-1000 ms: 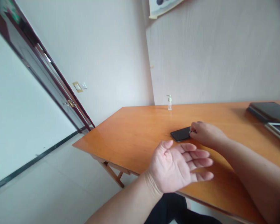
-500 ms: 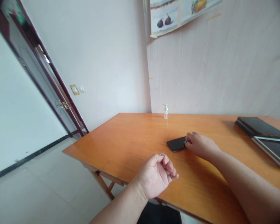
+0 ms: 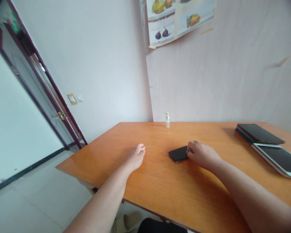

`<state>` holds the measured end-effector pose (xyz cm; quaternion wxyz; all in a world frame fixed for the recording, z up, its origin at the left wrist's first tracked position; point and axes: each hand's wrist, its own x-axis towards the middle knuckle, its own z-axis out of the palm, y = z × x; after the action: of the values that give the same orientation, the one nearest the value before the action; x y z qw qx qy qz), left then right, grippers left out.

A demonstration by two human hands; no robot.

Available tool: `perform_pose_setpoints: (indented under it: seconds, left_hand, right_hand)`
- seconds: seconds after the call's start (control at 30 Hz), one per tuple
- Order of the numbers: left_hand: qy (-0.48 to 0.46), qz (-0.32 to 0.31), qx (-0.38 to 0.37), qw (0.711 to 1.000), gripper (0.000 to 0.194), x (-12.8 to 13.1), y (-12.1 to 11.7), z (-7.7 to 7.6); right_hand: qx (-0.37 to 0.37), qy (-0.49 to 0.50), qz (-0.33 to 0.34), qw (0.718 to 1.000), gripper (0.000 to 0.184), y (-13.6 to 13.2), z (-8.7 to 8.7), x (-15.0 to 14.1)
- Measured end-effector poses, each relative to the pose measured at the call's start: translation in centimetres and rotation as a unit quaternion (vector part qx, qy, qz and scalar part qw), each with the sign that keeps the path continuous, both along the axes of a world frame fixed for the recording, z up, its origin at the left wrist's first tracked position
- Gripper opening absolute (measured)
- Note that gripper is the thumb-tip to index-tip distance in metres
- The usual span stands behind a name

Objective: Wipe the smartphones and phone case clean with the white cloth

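Note:
A black smartphone (image 3: 178,154) lies flat on the wooden table (image 3: 155,191), screen up. My right hand (image 3: 201,153) is over its right end, fingers curled and pinched together at the screen. A small dark, shiny bit shows at those fingertips, too small to name. To the left of the phone and apart from it, my left hand (image 3: 135,158) is at the tabletop with its fingers curled in and nothing visible in them. Its palm side is mostly hidden.
A small clear pump bottle (image 3: 168,123) with a pale green top stands near the wall. At right lie a dark folder-like case (image 3: 260,133) and a white-framed tablet (image 3: 281,158). Below the table's front edge is a slipper (image 3: 132,220) on the tiled floor.
My left hand has moved left and forward, from above the front edge onto the tabletop, turning its palm away from view. My right hand stays at the phone. The view has shifted slightly.

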<state>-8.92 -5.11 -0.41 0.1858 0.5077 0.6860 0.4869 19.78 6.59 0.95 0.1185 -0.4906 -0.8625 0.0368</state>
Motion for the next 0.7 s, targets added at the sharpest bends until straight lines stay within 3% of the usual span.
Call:
perform_pose_setpoints:
  seconds: [0.33, 0.53, 0.7]
  left_hand:
    - [-0.059, 0.063, 0.053, 0.995, 0.035, -0.2, -0.5, 0.2]
    - [-0.084, 0.007, 0.033, 0.996, 0.041, 0.9, -1.6, 0.3]
    - [-0.118, -0.089, -0.033, 0.989, 0.053, 1.1, -4.1, 0.5]
  right_hand:
    - [-0.006, -0.004, -0.002, 1.000, 0.016, 0.0, 0.1, 0.1]
    - [-0.008, -0.002, 0.002, 1.000, 0.017, 0.0, 0.1, 0.1]
    - [-0.008, 0.000, 0.003, 1.000, 0.016, 0.2, 0.0, 0.1]
